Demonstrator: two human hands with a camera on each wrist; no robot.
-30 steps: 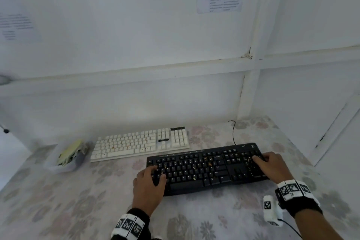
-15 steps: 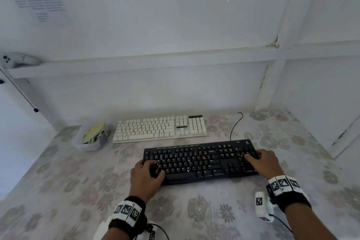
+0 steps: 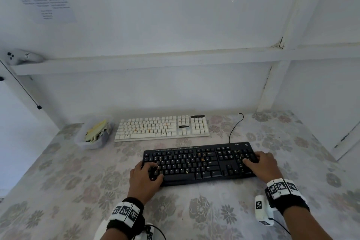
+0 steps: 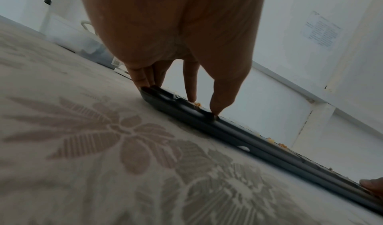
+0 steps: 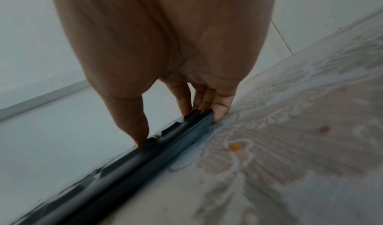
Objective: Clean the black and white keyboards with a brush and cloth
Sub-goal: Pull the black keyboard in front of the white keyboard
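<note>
A black keyboard (image 3: 198, 162) is seen lying flat on a table (image 3: 58, 181) covered with a flowered cloth, and it is gripped at both ends. The left hand (image 3: 145, 178) is placed over the keyboard's left end: the thumb (image 4: 222, 97) is pressed on a key near the front edge, one finger is set down alone on the keys beyond it, and the remaining fingers (image 4: 143, 77) are held close together and curled round the end corner. The right hand (image 3: 263, 164) is set over the right end in the same way. Its thumb (image 5: 132, 122) is pressed down on the keys near the front edge, while its fingers (image 5: 219, 107) are bunched together and hooked over the end corner, the outermost one touching the cloth just beside the case. Small orange crumbs (image 3: 202, 159) are scattered on the keys between the two hands, and a few more (image 5: 235, 146) lie on the cloth close beside the right fingers. Whether the keyboard is lifted off the cloth cannot be told, since the wrist views are blurred.

Beyond the fingertips, well apart from them, a white keyboard (image 3: 161, 127) is laid parallel to the black one. To its left, a clear plastic tub (image 3: 93, 134) is placed, with what appears to be a yellow cloth (image 3: 96, 129) inside.
</note>
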